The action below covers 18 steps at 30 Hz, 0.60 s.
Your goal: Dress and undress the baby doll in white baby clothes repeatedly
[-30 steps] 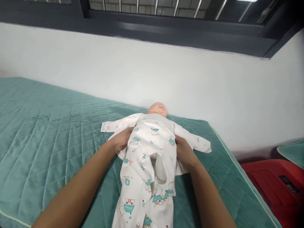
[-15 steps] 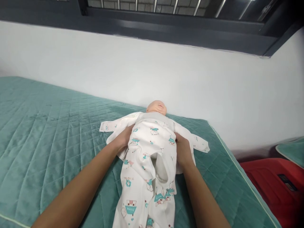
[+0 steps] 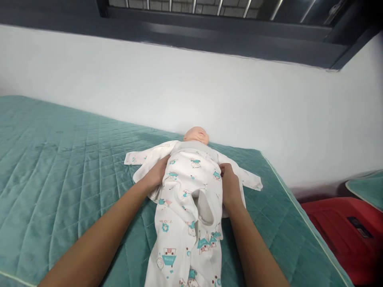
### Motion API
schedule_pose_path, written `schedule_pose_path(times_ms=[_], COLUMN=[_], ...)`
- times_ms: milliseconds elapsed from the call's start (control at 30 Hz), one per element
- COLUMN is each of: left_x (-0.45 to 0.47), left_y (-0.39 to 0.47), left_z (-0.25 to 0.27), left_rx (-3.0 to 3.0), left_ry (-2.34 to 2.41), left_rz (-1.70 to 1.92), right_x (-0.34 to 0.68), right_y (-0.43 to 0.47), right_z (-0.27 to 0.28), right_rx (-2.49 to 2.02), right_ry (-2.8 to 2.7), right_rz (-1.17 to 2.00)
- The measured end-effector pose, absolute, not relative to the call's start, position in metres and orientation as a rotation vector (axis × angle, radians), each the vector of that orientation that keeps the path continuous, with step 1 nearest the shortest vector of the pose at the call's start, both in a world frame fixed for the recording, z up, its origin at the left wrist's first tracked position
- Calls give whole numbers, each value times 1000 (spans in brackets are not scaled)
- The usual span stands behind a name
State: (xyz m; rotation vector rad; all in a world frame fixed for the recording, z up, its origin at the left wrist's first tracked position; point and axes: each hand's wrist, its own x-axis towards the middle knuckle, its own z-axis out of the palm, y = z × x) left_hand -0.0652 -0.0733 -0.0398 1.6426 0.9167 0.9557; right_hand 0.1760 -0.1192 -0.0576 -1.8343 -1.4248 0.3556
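A baby doll point(image 3: 196, 136) lies on its back, its head by the wall. It wears printed white baby trousers point(image 3: 194, 175), pulled up high over the torso, with an open slit at the crotch. Beneath them a white baby jacket point(image 3: 249, 180) lies spread, both sleeves stretched outward. At the trousers' left edge, my left hand point(image 3: 159, 172) is closed on the cloth, its fingertips partly hidden. On the opposite side my right hand point(image 3: 229, 184) pinches the trousers' edge with curled fingers.
A green quilted cover point(image 3: 74, 171) lies under the doll and reaches the white wall point(image 3: 191, 87). Above the wall runs a dark window frame point(image 3: 209, 34) with metal bars. A red plastic chair point(image 3: 338, 223) stands beyond the right edge.
My right hand has shifted slightly upward along the trousers' edge, its fingers more curled. The trouser legs have moved a little to the right. My left hand stays nearly in place.
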Motion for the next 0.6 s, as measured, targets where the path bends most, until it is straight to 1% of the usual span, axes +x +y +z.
schedule_pose_path(times_ms=[167,267,467,600], left_x=[-64,-60,-51,-52], left_y=[-74,-75,-70,-69], left_z=[-40,-40,-52,-51], left_rx=[1589,1450,1027,893], left_ry=[887,847,642,592], left_rz=[981,1016,877,818], right_x=[176,174,171,173], right_y=[-117,-116,-122,-122], right_z=[-61,-56,-41,-44], right_rx=[-1756,-1699,-1401,-1315], right_ry=[-1389,-1383,-1328,-1241], right_rz=[443,494,922,1085])
